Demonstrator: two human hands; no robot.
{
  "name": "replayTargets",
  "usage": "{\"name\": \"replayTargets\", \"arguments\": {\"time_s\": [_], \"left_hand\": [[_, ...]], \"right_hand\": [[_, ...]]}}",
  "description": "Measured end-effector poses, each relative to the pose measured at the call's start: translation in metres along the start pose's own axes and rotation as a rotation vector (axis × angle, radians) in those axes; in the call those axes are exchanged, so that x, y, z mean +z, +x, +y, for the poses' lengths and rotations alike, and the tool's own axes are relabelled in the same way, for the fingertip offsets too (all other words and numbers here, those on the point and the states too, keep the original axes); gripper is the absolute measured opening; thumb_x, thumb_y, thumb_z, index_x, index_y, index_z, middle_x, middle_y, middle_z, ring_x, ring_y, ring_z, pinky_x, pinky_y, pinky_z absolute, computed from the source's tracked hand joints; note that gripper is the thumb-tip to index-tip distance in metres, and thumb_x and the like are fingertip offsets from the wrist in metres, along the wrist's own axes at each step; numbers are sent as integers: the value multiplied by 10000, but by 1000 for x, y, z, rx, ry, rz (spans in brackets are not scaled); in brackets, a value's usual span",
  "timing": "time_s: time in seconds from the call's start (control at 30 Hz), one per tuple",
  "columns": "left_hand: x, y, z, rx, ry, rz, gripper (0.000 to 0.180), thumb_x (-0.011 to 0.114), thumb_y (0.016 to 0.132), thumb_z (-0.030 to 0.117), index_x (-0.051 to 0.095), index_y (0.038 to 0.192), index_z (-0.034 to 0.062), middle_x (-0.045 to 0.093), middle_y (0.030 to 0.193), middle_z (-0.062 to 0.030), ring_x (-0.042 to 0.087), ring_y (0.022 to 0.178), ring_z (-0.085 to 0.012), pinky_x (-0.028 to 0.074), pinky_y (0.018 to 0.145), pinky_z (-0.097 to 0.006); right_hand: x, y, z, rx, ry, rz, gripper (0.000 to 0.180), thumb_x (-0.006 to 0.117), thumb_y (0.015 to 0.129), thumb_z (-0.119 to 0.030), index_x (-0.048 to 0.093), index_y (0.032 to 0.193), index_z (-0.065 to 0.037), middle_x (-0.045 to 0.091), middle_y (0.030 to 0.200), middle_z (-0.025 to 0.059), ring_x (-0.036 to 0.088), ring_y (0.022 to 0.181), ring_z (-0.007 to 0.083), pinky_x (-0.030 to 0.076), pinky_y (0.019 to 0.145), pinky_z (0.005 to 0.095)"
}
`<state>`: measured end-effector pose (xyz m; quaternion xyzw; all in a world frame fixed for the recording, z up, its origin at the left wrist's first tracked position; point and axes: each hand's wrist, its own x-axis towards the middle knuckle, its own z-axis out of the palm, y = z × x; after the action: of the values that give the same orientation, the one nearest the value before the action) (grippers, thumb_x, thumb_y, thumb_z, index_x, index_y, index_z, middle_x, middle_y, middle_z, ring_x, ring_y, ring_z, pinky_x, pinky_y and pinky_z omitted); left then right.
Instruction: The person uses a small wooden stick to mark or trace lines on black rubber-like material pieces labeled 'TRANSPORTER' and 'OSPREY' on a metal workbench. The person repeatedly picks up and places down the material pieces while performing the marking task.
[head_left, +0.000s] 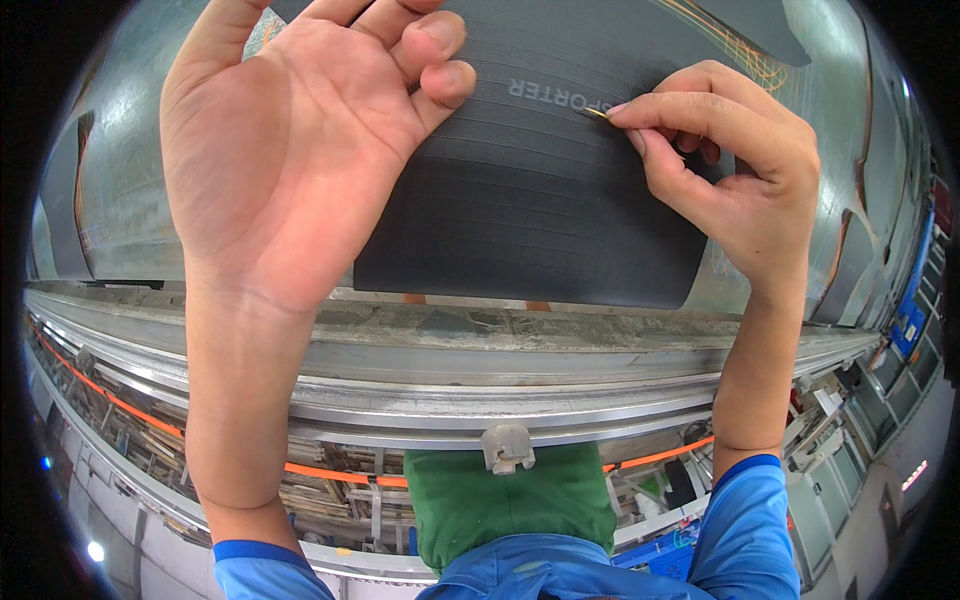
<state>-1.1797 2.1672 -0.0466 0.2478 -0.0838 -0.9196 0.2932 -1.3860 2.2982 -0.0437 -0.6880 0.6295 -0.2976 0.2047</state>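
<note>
Upper centre of the frame: a dark ribbed rubber sheet (520,200) lay on the steel table (130,180).
Right hand (740,170): fingertips pinched a thin pin (597,114) against the sheet.
Left hand (290,140): raised, palm open, fingers loosely curled, holding nothing.
Advice: probably best to keep the pin low and steady.
Lettering: pale, beside the pin.
Sign: blue, right edge (912,320).

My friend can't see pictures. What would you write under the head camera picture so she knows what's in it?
The right hand pinches a thin gold pin against a dark grey ribbed sheet lying on a shiny metal table. The left hand is held open, palm to the camera, its fingertips by the sheet's top. Blue sleeves and a green apron show below.
</note>
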Motion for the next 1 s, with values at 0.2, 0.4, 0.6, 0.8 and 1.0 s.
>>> {"name": "replayTargets", "arguments": {"time_s": [0.2,0.4,0.6,0.8,1.0], "left_hand": [[2,0,1,-14,-6,-9,439,478,1027,384,602,1215,7,660,859,-72,621,705,-198,495,690,-342],[-7,1,0,6,-5,11,431,487,1025,382,607,1213,14,657,854,-69,620,700,-196,496,682,-339],[-2,0,0,24,68,23,426,498,1021,385,611,1204,17,648,840,-62,613,691,-192,493,670,-338],[-1,-1,0,1,58,15,430,499,1018,393,613,1198,20,647,840,-58,611,692,-191,489,672,-334],[4,0,3,-33,34,16,437,495,1019,397,611,1197,15,650,844,-61,613,700,-195,488,676,-335]], "right_hand": [[3,-2,6,-69,6,26,273,717,705,120,786,910,-47,672,809,27,583,659,70,420,531,192],[3,-2,6,-78,0,18,293,715,697,129,789,919,-46,668,803,32,589,658,75,431,530,195],[4,-2,7,-84,-4,16,299,712,695,134,789,922,-44,665,809,34,592,662,79,438,532,198],[2,1,0,-14,-4,-11,267,717,708,130,780,910,-33,664,819,32,592,675,76,443,551,194],[2,0,-1,22,-10,19,223,726,723,115,765,890,-28,667,822,25,583,693,67,430,569,188]]}}
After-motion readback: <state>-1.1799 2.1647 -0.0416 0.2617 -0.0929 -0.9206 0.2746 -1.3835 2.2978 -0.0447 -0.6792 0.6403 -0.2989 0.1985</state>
